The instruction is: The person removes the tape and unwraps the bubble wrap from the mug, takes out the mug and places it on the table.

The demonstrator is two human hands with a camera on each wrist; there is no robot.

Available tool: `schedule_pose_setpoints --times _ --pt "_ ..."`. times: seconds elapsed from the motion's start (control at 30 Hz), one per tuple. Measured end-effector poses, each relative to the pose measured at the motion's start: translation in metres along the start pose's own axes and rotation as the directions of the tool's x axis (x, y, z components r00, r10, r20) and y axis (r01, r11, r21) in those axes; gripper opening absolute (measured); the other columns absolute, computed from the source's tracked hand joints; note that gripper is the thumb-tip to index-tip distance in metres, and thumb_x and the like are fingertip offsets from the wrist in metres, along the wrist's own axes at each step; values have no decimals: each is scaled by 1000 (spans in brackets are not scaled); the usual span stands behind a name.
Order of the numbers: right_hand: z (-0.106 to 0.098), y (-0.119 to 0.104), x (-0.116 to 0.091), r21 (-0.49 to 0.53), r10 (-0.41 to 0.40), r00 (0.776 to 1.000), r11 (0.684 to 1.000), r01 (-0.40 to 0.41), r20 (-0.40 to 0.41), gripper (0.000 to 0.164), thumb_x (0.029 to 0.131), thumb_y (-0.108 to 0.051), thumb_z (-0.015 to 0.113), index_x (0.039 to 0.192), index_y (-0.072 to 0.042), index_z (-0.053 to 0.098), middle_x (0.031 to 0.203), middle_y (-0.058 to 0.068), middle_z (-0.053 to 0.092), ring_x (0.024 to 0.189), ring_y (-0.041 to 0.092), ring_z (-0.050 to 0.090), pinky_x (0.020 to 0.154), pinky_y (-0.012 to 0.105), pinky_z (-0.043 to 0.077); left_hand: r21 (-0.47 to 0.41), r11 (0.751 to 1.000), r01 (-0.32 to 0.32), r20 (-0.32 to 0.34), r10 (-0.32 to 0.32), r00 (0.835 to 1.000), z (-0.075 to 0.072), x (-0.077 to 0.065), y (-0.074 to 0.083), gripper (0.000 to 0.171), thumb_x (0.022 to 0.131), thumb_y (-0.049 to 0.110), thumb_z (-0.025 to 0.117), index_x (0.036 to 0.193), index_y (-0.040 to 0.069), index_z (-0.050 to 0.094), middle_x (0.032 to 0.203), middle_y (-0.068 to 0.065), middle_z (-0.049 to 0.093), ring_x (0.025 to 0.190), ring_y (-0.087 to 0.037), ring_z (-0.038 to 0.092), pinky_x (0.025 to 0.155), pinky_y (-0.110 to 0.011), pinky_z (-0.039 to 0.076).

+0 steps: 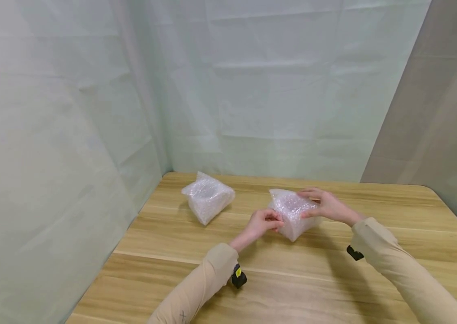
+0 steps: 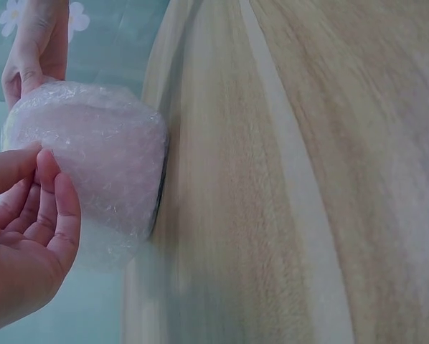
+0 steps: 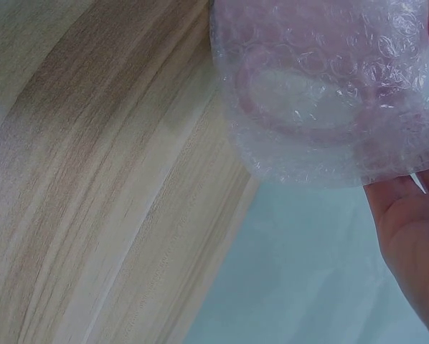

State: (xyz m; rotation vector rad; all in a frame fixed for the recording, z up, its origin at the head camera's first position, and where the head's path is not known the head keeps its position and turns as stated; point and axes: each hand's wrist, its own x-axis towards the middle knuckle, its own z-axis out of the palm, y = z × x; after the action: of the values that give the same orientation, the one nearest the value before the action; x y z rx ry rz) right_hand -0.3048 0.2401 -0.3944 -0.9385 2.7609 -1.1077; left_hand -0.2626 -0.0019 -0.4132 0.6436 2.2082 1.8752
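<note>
A package in clear bubble wrap (image 1: 292, 211) stands on the table, tinted pink by what is inside. Through the wrap in the right wrist view, a pink loop like a cup handle shows on the bubble-wrapped package (image 3: 304, 100). My left hand (image 1: 259, 224) is at its near left side; thumb and index fingertips meet on the wrap (image 2: 92, 136) and pinch it. From the right, my right hand (image 1: 331, 208) holds the package, thumb on the near side and fingers over the far top. Part of those fingers is hidden behind the wrap.
A second bubble-wrapped package (image 1: 209, 198), whiter, sits further left near the table's back edge. The wooden table (image 1: 163, 270) meets pale curtains (image 1: 260, 90) behind and on the left. Black wrist straps (image 1: 238, 276) hang below both sleeves.
</note>
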Motion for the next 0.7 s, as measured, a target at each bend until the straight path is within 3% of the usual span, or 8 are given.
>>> schedule_pose_setpoints --times 0.1,0.27,0.4,0.6,0.7 --pt "0 1 0 -3 -4 1000 1000 4 0 70 72 -36 75 127 0 49 130 21 42 117 38 38 88 53 36 7 1000 5 8 -5 1000 -1 4 -8 7 80 -7 62 83 -13 59 78 -19 61 61 -18 54 69 -53 47" --pt "0 2 2 -11 -3 1000 1000 3 3 69 73 -36 74 126 0 49 130 20 43 116 38 39 88 53 36 25 1000 19 -6 -18 1000 0 12 -25 7 80 -3 65 82 -9 61 73 -10 61 60 -20 53 67 -52 47" --pt "0 2 3 -22 -10 1000 1000 10 7 69 73 -37 74 126 1 50 129 20 44 115 38 39 88 53 37 80 997 26 -47 -22 999 1 13 -27 7 79 1 68 78 -3 62 66 -4 59 54 -14 50 60 -46 49" --pt "1 1 3 -40 -3 1000 999 3 0 71 72 -39 74 126 1 50 129 21 44 115 38 40 88 51 38 100 994 37 -87 -29 996 4 11 -23 9 76 1 70 73 1 62 62 -18 57 44 -10 45 47 -35 43" --pt "0 -1 3 -43 -1 1000 999 1 2 71 72 -38 74 125 2 50 129 21 43 115 38 40 88 51 38 78 995 60 -85 -53 995 3 11 -21 9 76 0 69 72 1 61 63 -18 58 42 -9 44 44 -29 39"
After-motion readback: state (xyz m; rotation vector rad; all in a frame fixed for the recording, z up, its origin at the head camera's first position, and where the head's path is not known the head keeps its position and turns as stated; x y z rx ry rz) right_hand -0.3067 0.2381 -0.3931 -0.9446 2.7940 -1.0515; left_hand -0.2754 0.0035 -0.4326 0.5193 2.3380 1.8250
